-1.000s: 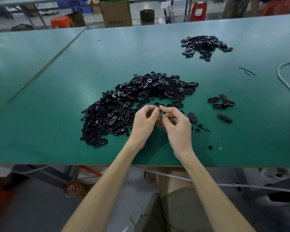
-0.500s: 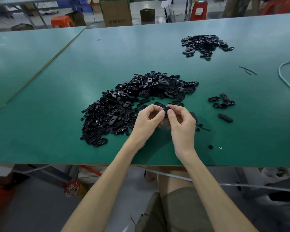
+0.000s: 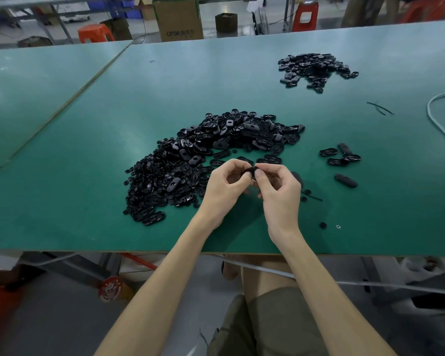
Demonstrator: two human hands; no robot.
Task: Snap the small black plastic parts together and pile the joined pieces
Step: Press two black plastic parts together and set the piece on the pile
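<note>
A small black plastic part (image 3: 251,170) is pinched between my left hand (image 3: 222,187) and my right hand (image 3: 280,191), thumbs and forefingers meeting on it just above the green table (image 3: 88,176). Most of the part is hidden by my fingertips. A large heap of loose black parts (image 3: 206,160) spreads to the left of and beyond my hands. A smaller pile of black pieces (image 3: 316,69) lies far back on the right. A few single oval pieces (image 3: 341,158) and another oval piece (image 3: 345,180) lie to the right of my hands.
A white cable (image 3: 439,116) curls along the table's right edge. Thin black strips (image 3: 379,107) lie near it. Tiny round bits (image 3: 323,225) sit by the front edge. A seam (image 3: 70,98) joins a second table on the left. Cardboard boxes (image 3: 179,20) and stools stand behind.
My hands have stayed together on the part and lifted slightly away from me. The fingertips have shifted on it so more of the black part shows between them.
</note>
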